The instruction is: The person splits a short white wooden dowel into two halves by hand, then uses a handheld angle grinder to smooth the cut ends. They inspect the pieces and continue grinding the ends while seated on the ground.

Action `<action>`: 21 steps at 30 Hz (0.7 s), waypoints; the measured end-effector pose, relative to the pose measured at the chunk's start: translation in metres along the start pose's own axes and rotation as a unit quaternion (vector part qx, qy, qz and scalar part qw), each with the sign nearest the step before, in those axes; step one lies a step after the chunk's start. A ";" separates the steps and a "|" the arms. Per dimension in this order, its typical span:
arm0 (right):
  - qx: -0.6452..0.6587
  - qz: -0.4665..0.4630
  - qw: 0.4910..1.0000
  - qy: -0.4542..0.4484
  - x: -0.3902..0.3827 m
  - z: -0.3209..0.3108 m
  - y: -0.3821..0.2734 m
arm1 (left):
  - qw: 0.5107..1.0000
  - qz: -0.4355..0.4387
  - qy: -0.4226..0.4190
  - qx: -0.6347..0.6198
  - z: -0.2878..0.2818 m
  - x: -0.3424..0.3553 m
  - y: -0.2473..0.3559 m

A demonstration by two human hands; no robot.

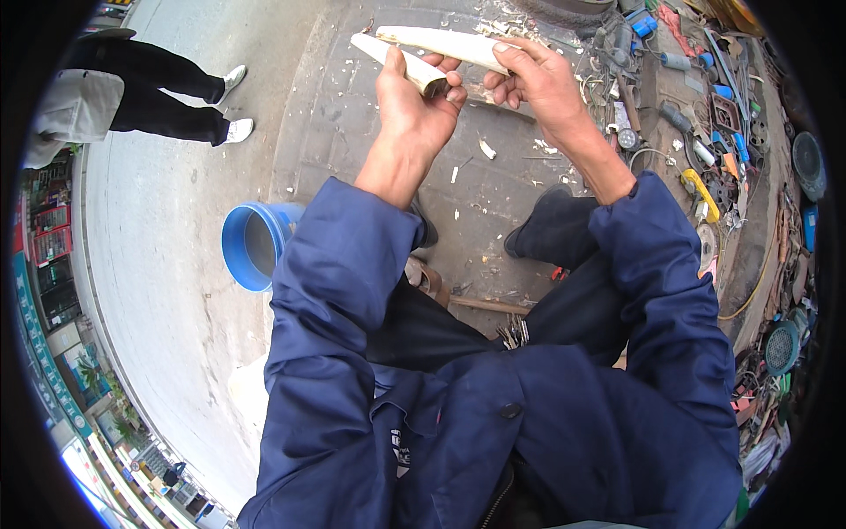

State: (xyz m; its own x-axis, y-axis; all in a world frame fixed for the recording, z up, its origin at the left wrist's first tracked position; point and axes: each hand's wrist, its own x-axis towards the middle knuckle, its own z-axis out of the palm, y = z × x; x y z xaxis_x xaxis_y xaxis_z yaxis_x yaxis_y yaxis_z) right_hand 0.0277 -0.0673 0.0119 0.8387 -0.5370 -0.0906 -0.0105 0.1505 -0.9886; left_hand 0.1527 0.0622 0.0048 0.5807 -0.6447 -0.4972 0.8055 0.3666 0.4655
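In my left hand (411, 113) is a pale, tapered, horn-like piece (370, 49), its narrow tip pointing up and left and its dark hollow end toward me. My right hand (539, 81) pinches a longer pale tapered piece (442, 42) by its wide end, holding it nearly level, with its narrow tip above the other piece. Whether the two pieces touch is hard to tell. White shavings (488, 150) lie scattered on the worn grey surface (326, 132) below my hands.
A blue bucket (236, 247) stands left of my legs. Another person's legs (167, 97) are on the pavement at upper left. Tools and clutter (705, 132) crowd the right side. A wooden strip (489, 305) and a bundle of thin rods (513, 331) lie between my legs.
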 end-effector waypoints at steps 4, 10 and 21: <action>0.003 -0.002 1.000 0.001 0.000 -0.001 0.000 | 1.000 -0.002 0.003 -0.010 0.000 0.000 0.001; 0.000 -0.017 1.000 0.003 0.000 0.000 -0.004 | 1.000 -0.003 0.008 0.000 -0.001 -0.002 0.002; -0.002 -0.086 0.989 0.120 -0.001 -0.134 -0.025 | 0.847 0.039 0.006 0.530 -0.060 0.056 0.087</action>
State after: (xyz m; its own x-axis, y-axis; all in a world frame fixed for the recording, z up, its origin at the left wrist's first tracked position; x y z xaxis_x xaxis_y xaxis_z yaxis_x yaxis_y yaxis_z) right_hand -0.0455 -0.1818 0.0205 0.6751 -0.7358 0.0529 0.1176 0.0365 -0.9924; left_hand 0.2623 0.0986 -0.0266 0.6333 -0.6368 -0.4397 0.2108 -0.4048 0.8898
